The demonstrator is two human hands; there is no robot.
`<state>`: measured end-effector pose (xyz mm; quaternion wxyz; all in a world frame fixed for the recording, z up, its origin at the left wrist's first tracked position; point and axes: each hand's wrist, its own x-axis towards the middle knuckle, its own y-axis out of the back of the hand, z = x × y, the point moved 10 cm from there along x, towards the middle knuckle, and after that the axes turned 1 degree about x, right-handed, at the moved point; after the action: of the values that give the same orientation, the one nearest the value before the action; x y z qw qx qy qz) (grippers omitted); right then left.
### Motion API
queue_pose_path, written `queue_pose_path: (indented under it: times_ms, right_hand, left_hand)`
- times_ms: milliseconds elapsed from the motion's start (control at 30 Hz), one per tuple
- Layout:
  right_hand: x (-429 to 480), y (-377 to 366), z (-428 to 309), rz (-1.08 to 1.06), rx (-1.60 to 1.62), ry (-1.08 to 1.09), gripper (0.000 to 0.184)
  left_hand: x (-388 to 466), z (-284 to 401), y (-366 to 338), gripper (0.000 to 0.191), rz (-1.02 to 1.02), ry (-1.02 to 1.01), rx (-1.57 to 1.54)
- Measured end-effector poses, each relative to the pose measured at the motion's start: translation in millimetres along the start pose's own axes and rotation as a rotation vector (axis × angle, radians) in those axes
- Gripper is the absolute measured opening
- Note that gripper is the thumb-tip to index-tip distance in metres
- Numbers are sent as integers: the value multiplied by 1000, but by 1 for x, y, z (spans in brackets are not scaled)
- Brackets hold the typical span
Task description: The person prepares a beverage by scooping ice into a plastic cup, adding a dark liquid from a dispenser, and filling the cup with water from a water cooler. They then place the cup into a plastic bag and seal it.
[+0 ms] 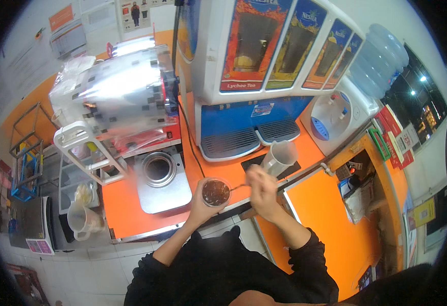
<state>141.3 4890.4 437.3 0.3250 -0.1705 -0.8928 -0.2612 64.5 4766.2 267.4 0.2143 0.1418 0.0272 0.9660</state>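
Observation:
My left hand (201, 209) is wrapped around a clear cup (216, 192) holding a dark brown drink with what looks like ice. The cup is at the front edge of the orange counter. Just right of it, my right hand (262, 191), partly blurred, grips a thin spoon or stirrer (238, 186) whose far end reaches the cup's rim. Behind the right hand, a translucent plastic pitcher (281, 156) stands on a dark mat.
A Nestea drink dispenser (212, 76) with drip trays (231, 144) stands behind the cup. Left are a cup sealing machine (126, 91) and a metal plate with a round opening (160, 170). Another pitcher (84, 220) stands further left. An orange counter flap (334, 229) is at right, beyond it a water dispenser (334, 114).

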Motion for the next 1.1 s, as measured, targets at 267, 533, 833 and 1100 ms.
queue_pose_path:
  times_ms: [267, 533, 833, 1100]
  right_hand:
    - [9, 13, 4, -100, 31, 88, 14]
    - [70, 92, 0, -13, 140, 115, 31]
    - [75, 89, 34, -80, 112, 243, 31]
    - [65, 98, 33, -299, 196, 432, 11]
  left_hand:
    - [21, -5, -27, 72, 2, -66, -31]
    - [40, 2, -56, 74, 55, -62, -42]
    - [61, 26, -82, 72, 129, -137, -37]
    - [69, -1, -97, 74, 180, -10, -44]
